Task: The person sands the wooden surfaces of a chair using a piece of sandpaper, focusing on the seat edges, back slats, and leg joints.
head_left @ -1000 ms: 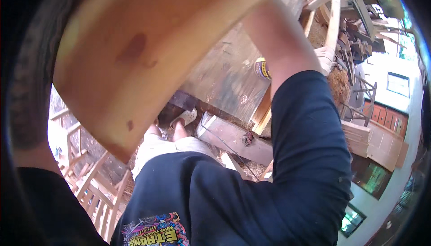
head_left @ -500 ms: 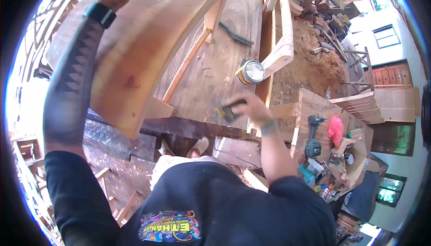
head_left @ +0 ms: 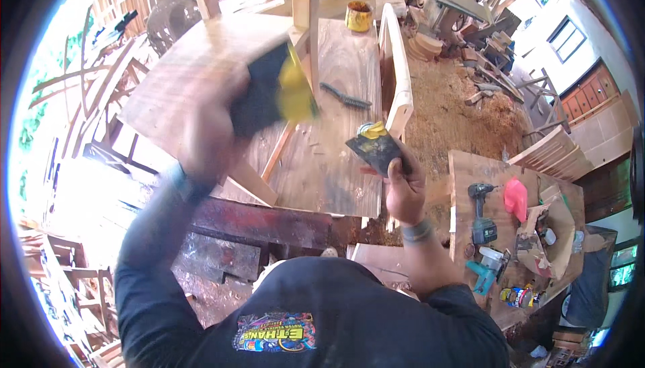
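Note:
My left hand (head_left: 211,123), blurred by motion, grips a black flat plate (head_left: 259,92) with a thick lump of yellow paste (head_left: 295,89) along its edge. My right hand (head_left: 406,190) pinches a smaller dark flat scraper (head_left: 379,151), which also carries yellow paste on its far edge. Behind that scraper shows a sliver of a round whitish top (head_left: 365,128); the rest of it is hidden. Both hands are above a wooden work surface (head_left: 329,159). A curved wooden panel (head_left: 164,86) lies beyond and left of my left hand.
A wire brush (head_left: 346,96) and a stained yellow tub (head_left: 359,16) rest on the work surface, beside a wooden frame (head_left: 396,65). At right, a board (head_left: 463,166) bears a cordless drill (head_left: 481,213), a teal power tool (head_left: 485,270) and a torn carton (head_left: 544,233). Sawdust covers the floor (head_left: 437,106).
My left hand has come down and inward from the upper left, bringing the black plate into full view. My right hand has lifted the scraper up and to the right. The view has shifted.

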Available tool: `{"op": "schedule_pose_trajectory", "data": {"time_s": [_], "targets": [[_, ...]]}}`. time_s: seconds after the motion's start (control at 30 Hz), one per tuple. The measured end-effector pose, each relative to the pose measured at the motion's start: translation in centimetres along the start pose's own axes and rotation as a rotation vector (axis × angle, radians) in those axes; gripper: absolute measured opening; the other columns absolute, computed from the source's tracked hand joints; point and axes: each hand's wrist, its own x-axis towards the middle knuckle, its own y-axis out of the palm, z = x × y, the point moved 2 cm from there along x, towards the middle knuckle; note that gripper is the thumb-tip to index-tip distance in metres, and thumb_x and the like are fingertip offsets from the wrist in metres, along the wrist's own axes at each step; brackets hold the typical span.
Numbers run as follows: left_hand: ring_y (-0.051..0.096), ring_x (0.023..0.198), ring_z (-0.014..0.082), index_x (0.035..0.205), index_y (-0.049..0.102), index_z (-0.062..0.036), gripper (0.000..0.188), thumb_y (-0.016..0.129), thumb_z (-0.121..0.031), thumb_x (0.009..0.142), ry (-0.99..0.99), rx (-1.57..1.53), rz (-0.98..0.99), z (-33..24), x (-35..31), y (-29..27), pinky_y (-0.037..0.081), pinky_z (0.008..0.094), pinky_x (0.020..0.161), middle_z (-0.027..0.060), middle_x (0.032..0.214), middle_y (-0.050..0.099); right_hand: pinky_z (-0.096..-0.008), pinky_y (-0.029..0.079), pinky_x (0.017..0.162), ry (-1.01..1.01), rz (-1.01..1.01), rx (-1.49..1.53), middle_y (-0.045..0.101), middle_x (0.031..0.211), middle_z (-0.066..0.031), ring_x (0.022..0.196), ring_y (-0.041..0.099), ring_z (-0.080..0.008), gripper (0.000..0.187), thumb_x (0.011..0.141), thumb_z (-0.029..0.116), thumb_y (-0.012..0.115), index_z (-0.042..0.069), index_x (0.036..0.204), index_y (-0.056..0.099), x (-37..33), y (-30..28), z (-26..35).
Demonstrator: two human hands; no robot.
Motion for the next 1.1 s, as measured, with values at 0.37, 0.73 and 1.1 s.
{"op": "schedule_pose_trajectory", "data": {"time_s": [0.37, 0.73, 1.1], "targets": [[0.076, 0.099, 0.0237, 0.129, 0.068, -0.0097, 0.033, 0.058, -0.033, 0.108, -0.413, -0.467, -0.342, 9.6, -12.8, 5.6, 0.058, 0.0405, 0.085, 0.0054, 0.115, 0.079, -0.0489, 0.035, 0.126, -0.474, 0.247, -0.267, 0.044, 0.164, -0.0344, 0.155, 0.043, -0.0421, 0.052, 0.116, 0.02, 0.047, -0.001, 0.163, 0.041, -2.8, 8.0, 0.7], [0.072, 0.121, 0.0354, 0.145, 0.057, -0.0034, 0.043, 0.049, -0.031, 0.112, -0.421, -0.242, -0.392, 13.2, -15.6, -0.2, 0.06, 0.0511, 0.104, 0.0167, 0.134, 0.071, -0.0452, 0.059, 0.1, -0.213, 0.496, -0.861, 0.065, 0.145, -0.0233, 0.12, 0.072, -0.0405, 0.058, 0.095, 0.004, 0.071, 0.01, 0.152, 0.061, -5.0, 2.9, -1.8], [0.077, 0.11, 0.0346, 0.145, 0.055, 0.0005, 0.047, 0.046, -0.036, 0.117, -0.522, 0.007, -0.357, 14.8, -14.1, -3.0, 0.065, 0.0451, 0.09, 0.0206, 0.132, 0.071, -0.0358, 0.056, 0.098, 0.508, 0.298, -0.435, 0.076, 0.128, -0.0163, 0.116, 0.075, -0.0277, 0.036, 0.11, 0.016, 0.058, -0.001, 0.14, 0.067, -10.1, -4.9, -10.4]]}}
